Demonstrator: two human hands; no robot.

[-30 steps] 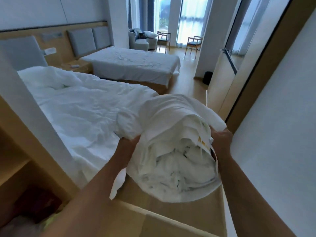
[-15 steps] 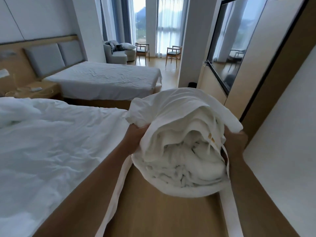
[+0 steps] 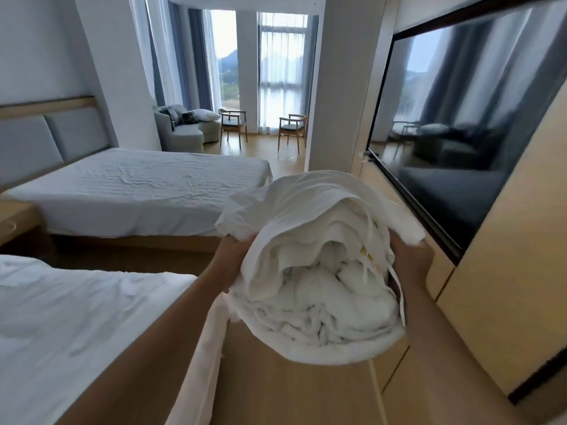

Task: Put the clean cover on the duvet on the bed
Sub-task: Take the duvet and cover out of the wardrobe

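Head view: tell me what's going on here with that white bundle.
A person holds a rolled white bedding bundle out in front, the left hand gripping its left side and the right hand its right. It hangs above the wooden floor beside the near bed, which is covered in rumpled white bedding. The far bed shows only a sheet. The bundle is not yet unrolled.

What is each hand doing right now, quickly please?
Left hand: grips the rolled white bedding bundle.
Right hand: grips the same bundle, opposite side.
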